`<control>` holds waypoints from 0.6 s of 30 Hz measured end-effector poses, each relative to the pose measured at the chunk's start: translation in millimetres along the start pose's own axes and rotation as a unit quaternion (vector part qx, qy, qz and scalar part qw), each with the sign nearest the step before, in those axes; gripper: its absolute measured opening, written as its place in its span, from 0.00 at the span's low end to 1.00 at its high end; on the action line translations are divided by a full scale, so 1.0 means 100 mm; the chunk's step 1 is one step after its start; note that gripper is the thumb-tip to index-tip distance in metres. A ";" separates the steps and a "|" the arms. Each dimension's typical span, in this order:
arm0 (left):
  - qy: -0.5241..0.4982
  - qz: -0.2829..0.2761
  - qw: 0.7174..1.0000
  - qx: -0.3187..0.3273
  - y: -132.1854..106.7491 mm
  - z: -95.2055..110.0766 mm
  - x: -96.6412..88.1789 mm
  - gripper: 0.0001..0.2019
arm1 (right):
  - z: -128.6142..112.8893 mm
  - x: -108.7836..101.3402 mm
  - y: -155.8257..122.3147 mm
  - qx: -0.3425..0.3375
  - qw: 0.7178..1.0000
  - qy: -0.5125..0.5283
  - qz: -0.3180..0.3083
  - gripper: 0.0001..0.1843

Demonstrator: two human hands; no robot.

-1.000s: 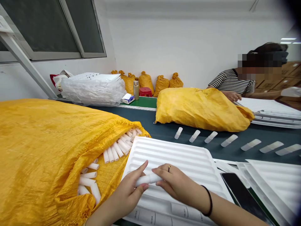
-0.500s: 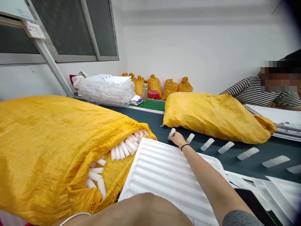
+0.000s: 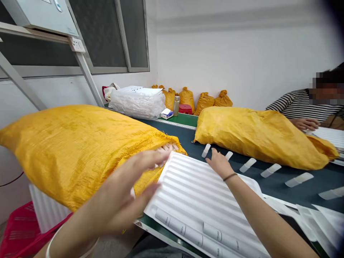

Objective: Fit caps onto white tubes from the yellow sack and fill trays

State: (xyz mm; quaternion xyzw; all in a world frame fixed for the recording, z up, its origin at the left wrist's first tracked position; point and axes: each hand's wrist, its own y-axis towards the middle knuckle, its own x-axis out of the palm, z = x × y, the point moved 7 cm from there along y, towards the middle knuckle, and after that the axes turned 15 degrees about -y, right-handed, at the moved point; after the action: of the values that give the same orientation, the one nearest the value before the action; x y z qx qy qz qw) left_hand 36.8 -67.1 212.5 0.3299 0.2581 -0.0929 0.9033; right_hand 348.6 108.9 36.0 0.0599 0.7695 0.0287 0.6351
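Observation:
My left hand (image 3: 125,191) is raised beside the left end of a white ridged tray (image 3: 199,182), slightly blurred, thumb and fingers apart and nothing in it. Several white tubes with printed text (image 3: 185,229) lie in the tray's near grooves. Across the tray, my right hand (image 3: 219,164) reaches over the dark belt (image 3: 177,130), its fingers apart. A small white capped tube (image 3: 206,150) lies just left of its fingertips, apart from them. Behind my left fingers, the yellow sack (image 3: 88,139) gapes with white tubes (image 3: 169,147) in its mouth.
More capped tubes (image 3: 271,170) lie spaced along the belt to the right. Another yellow sack (image 3: 252,134) rests across it. A co-worker in a striped sleeve (image 3: 285,102) sits at far right. A red basket (image 3: 24,225) stands low at left; stacked white trays (image 3: 303,218) lie right.
My right hand has let go of the tube, which now lies on the belt. My left hand has come up into view beside the tray. The view has swung left and down.

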 end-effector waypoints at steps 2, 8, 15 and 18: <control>0.089 -0.048 0.993 -0.063 0.17 -0.55 0.03 0.15 | -0.30 -0.09 -0.53 -0.104 0.993 -0.050 0.003 0.21; 0.210 -0.186 0.933 -0.225 0.06 -2.32 0.39 0.08 | -0.69 0.17 -1.96 -0.275 0.934 -0.173 -0.151 0.12; 0.176 -0.187 0.949 -0.183 -0.16 -2.52 0.40 0.08 | -0.42 0.13 -2.05 -0.218 0.946 -0.158 -0.179 0.08; 0.127 -0.142 0.971 -0.144 -0.13 -2.26 0.40 0.08 | -0.35 -0.13 -1.89 -0.179 0.975 -0.035 -0.130 0.08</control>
State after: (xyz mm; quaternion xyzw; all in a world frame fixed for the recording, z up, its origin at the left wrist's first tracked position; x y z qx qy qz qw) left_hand -25.7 69.0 37.6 0.1655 0.4259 -0.1397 0.8784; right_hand 305.7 -78.6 32.3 -0.1542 0.7306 0.0808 0.6602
